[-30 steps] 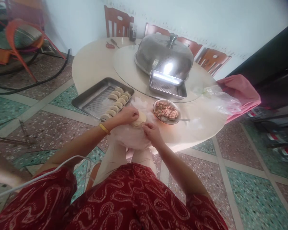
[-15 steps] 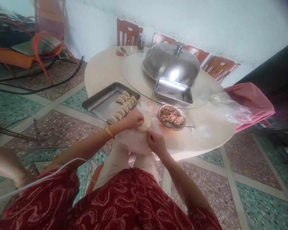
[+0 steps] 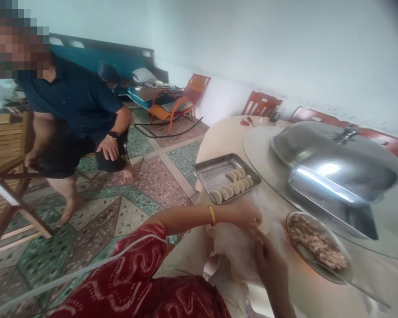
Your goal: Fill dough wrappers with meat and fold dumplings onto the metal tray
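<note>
A pale round dumpling wrapper (image 3: 264,226) shows partly between my hands, above crumpled clear plastic (image 3: 234,247) at the table's near edge. My left hand (image 3: 247,215) is closed, its fingers pinching the wrapper's left edge. From below, my right hand (image 3: 271,260) reaches the lower edge with thumb and fingers closed on it; blur softens the fingertips. Beyond my left hand, a metal tray (image 3: 210,174) holds rows of folded dumplings (image 3: 234,189). To the right of my hands is a bowl of minced filling (image 3: 315,240), with a utensil handle (image 3: 368,291) sticking out.
A large domed metal lid (image 3: 328,150) and a second metal tray (image 3: 338,212) stand on the glass turntable (image 3: 258,145). Someone in a dark shirt (image 3: 76,97) sits at the left by a wooden folding chair (image 3: 6,163). A white cable (image 3: 86,265) crosses my left sleeve.
The view has swung left, bringing the seated person and the sofa into sight and shifting the table rightward. Both hands stay at the wrapper, with the right fingertips now closer to the left hand.
</note>
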The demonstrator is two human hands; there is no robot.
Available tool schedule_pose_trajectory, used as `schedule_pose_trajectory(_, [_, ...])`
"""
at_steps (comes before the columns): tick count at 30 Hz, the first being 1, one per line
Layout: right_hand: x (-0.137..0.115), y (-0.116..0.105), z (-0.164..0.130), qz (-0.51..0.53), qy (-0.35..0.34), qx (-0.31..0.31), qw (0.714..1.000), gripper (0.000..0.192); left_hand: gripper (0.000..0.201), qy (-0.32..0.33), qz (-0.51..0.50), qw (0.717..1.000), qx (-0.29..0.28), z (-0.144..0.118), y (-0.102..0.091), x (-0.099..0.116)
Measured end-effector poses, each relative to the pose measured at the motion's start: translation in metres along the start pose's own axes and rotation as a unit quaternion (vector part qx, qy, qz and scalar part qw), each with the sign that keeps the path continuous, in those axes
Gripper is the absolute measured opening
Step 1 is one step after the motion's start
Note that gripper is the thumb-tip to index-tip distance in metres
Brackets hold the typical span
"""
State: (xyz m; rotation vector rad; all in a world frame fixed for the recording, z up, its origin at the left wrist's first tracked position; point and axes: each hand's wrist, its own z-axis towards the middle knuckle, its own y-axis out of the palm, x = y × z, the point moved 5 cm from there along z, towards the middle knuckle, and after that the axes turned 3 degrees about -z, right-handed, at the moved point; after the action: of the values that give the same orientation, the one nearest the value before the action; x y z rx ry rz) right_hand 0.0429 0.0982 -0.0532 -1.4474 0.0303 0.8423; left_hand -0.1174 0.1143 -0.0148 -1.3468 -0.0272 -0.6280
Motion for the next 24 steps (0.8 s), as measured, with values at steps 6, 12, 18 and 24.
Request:
schedule_pose_trajectory(6, [0.007, 0.003, 0.0, 0.014, 0.037, -0.011, 0.999, 0.066, 0.024, 0.017, 0.027, 0.999, -0.031, -0.001, 0.005, 0.007])
schedule_pose_trajectory(12, [0.028, 0.014, -0.006, 0.009, 0.054, 0.007, 0.998, 0.061, 0.018, 0.018, 0.061, 0.998, -0.013, -0.008, -0.005, 0.014])
schedule_pose_trajectory(18, [0.032, 0.014, -0.008, -0.002, 0.044, 0.005, 0.999, 0.06, 0.021, -0.001, 0.055, 0.998, 0.016, -0.002, -0.008, 0.012])
schedule_pose_trajectory(24, [0.032, 0.008, -0.004, 0.033, 0.093, -0.008, 0.995, 0.068, 0.024, -0.008, 0.061, 0.998, 0.015, 0.011, -0.009, 0.01])
